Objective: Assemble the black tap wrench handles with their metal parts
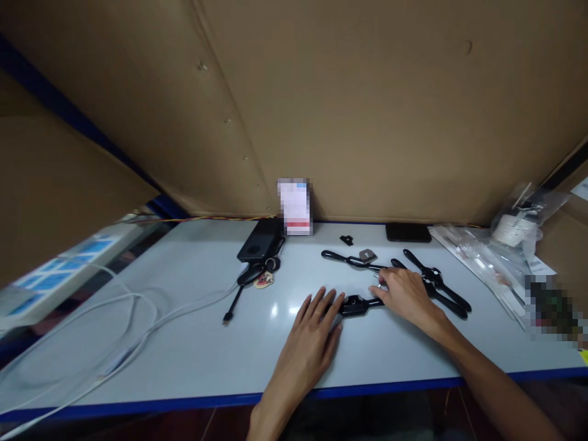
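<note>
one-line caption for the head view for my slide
Left hand and right hand flank a black tool on a pale worktable, similar tools lying beside the right hand.

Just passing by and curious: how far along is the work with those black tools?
Little looks finished: two black tools lie together beside the right hand. In hand: left hand and right hand are at one black piece between them. Left: a long tool and small grey piece lie untouched behind.
</note>
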{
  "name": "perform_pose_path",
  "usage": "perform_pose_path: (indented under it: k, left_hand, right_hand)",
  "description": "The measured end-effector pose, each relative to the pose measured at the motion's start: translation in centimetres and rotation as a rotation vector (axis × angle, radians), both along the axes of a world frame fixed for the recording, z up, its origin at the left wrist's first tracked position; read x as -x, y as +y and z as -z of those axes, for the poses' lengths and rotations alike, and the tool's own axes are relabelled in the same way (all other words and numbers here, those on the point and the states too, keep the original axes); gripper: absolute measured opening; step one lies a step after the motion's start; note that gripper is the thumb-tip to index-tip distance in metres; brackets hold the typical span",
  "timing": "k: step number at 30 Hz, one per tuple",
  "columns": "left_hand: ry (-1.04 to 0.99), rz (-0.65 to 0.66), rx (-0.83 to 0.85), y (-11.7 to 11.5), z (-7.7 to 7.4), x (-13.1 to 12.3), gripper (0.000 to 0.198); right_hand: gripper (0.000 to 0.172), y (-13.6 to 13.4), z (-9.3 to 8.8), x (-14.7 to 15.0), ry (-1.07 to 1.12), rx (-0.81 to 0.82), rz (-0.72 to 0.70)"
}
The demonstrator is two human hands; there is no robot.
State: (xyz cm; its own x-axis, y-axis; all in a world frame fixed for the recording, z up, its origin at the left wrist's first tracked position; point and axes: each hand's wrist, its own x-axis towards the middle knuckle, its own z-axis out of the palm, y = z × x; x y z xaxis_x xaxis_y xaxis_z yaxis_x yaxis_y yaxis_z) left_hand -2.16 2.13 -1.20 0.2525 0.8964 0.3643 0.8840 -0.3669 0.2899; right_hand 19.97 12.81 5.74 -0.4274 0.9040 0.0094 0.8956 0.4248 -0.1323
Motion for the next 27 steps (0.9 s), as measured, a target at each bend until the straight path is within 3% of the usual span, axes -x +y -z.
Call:
perform_pose_path:
  k: [3, 7, 17, 27]
  left_hand:
    - [0.004, 0.004, -0.008, 0.1, 0.0, 0.0, 0.057]
    - [-0.003, 0.013, -0.018, 0.2, 0.2, 0.1, 0.057]
    - [-0.084, -0.001, -0.003, 0.9, 0.8, 0.2, 0.045]
    - [-0.103, -0.022, -0.019, 1.6, 0.8, 0.2, 0.045]
  right_hand:
    - [0.01, -0.1, 0.8, 0.4, 0.028, 0.024, -0.083]
    - [0.014, 0.1, 1.5, 0.4, 0.141, 0.033, -0.115]
    - [0.013, -0.3, 1.9, 1.9, 0.742, 0.126, -0.228]
    - [0.012, -0.5, 3.5, 2.8, 0.698, 0.031, -0.284]
